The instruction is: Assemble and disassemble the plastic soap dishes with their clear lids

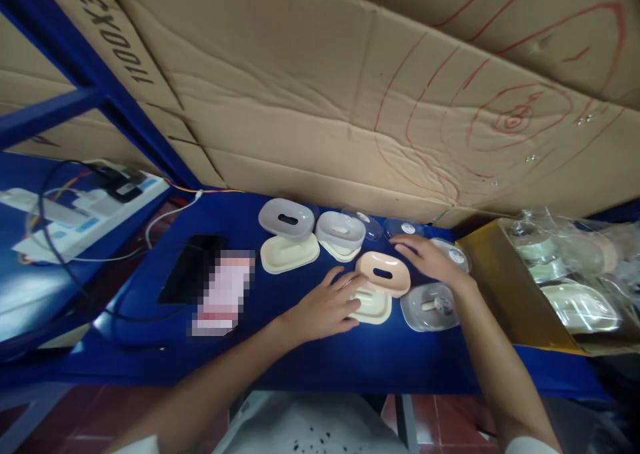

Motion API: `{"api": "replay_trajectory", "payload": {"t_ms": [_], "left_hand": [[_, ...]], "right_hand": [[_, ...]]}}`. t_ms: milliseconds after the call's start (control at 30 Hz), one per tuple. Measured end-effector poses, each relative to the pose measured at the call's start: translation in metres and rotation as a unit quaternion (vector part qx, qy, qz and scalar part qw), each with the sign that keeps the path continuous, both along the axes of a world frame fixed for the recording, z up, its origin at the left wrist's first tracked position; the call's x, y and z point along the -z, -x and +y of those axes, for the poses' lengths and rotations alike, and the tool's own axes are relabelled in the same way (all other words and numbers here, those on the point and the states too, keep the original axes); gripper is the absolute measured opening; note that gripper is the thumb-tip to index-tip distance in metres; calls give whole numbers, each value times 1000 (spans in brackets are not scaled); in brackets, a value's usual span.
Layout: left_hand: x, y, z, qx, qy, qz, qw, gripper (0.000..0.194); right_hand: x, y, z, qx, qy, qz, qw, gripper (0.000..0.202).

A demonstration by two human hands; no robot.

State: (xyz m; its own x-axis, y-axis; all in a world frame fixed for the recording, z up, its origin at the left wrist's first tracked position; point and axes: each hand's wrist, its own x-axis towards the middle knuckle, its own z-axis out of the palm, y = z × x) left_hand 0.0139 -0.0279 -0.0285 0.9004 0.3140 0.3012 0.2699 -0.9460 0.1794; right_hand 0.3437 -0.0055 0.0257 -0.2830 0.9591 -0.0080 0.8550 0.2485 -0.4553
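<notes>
My left hand [325, 304] is open, its fingers spread over the left edge of a cream tray [377, 311]. Its fingertips reach the left side of a peach oval dish [395, 284] with a dark slot, which overlaps that tray. My right hand [425, 257] is open, fingers stretched toward a clear lid [403, 229] with a round sticker; whether they touch is unclear. Under the right wrist lies a clear-covered piece [430, 317]. Farther back are a grey slotted dish [280, 207], a second grey dish [345, 226] on a cream piece and another cream tray [287, 257].
At the right, an open cardboard box [510, 294] holds several wrapped dishes. A black flat device [190, 267] and a blurred-out pink item [225, 294] lie left. Beyond them sits a power strip [90, 214] with cables. Cardboard [300, 107] walls the back of the blue table [310, 364].
</notes>
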Motion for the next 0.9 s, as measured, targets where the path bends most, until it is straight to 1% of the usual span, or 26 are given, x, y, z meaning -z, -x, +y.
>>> {"api": "replay_trajectory", "payload": {"t_ms": [67, 100, 133, 200, 267, 300, 367, 400, 467, 533, 600, 700, 767, 833, 900], "left_hand": [[-1, 2, 1, -8, 4, 3, 1000, 35], [-2, 3, 1, -19, 6, 9, 1000, 38], [-2, 4, 2, -31, 8, 17, 999, 39], [-3, 6, 3, -51, 16, 34, 998, 37], [-4, 9, 4, -63, 23, 45, 997, 35], [-5, 10, 4, -68, 28, 47, 996, 33], [-7, 14, 6, -75, 42, 48, 995, 29], [-8, 16, 7, -78, 49, 49, 995, 26], [-12, 20, 8, -82, 58, 49, 994, 21], [-14, 23, 9, -86, 56, 51, 993, 20], [-17, 24, 10, -87, 54, 51, 993, 23], [-19, 23, 9, -87, 62, 53, 993, 26], [-20, 22, 10, -85, 68, 57, 992, 27], [-20, 22, 11, -84, 73, 56, 992, 30], [-21, 21, 11, -83, 79, 50, 992, 38]], "right_hand": [[7, -19, 14, 59, -21, -46, 997, 43], [11, -25, 20, 73, -23, -56, 996, 48], [13, -28, 23, 74, -19, -58, 995, 51], [16, -31, 22, 56, -5, -54, 997, 51], [14, -36, 10, 40, 4, -30, 999, 50], [13, -42, 2, 44, 2, -15, 999, 50], [12, -60, -19, 79, -10, -9, 997, 53], [13, -72, -30, 105, -18, -24, 994, 57], [17, -95, -50, 155, -30, -93, 983, 70], [21, -109, -63, 185, -40, -148, 971, 76], [21, -112, -68, 175, -44, -148, 972, 70], [14, -99, -62, 129, -21, -66, 989, 58], [9, -89, -52, 127, -13, -17, 992, 53], [7, -82, -43, 143, -50, -13, 988, 51], [9, -78, -39, 159, -123, -45, 979, 51]]}}
